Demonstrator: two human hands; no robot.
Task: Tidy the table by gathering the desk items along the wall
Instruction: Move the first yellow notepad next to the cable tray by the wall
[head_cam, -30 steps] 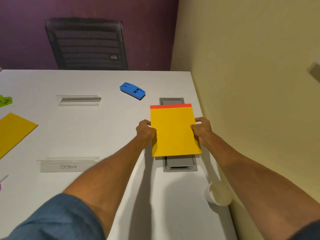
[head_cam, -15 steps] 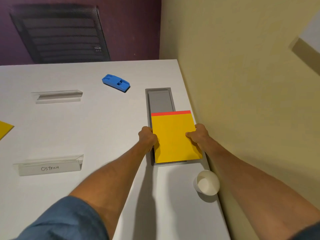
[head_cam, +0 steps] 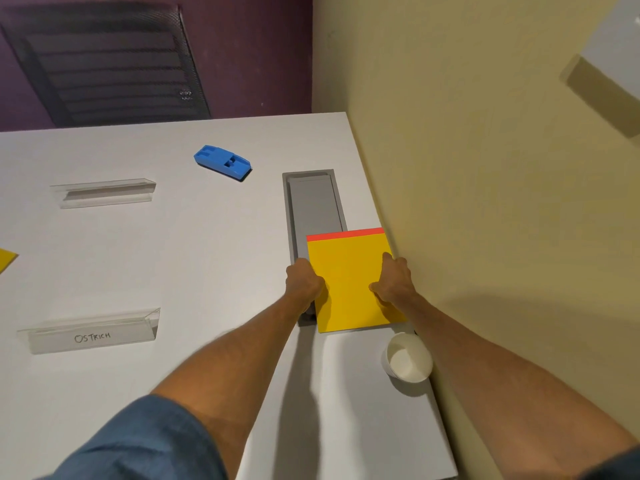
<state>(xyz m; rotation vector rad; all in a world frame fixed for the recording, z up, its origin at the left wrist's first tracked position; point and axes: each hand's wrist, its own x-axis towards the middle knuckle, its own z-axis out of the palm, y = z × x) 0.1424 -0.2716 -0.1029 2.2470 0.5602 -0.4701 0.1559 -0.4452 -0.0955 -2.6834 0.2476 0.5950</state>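
A yellow notepad [head_cam: 349, 271] with a red top strip lies beside the yellow wall, partly over the grey cable tray [head_cam: 313, 202] set into the white table [head_cam: 207, 265]. My left hand [head_cam: 303, 282] grips the pad's left edge. My right hand [head_cam: 393, 280] holds its right side, thumb on top, close to the wall. A white paper cup [head_cam: 408, 362] stands against the wall just nearer than the pad. A blue stapler [head_cam: 222, 161] lies farther back, left of the tray.
Two clear acrylic name holders sit at the left: an empty one [head_cam: 104, 192] and one marked OSTRICH [head_cam: 91, 332]. A yellow sheet corner [head_cam: 6, 258] shows at the left edge. A black mesh chair [head_cam: 104, 64] stands behind the table.
Both hands have carried the notepad to the right, from over the tray's middle to against the wall. The view has shifted right as well.
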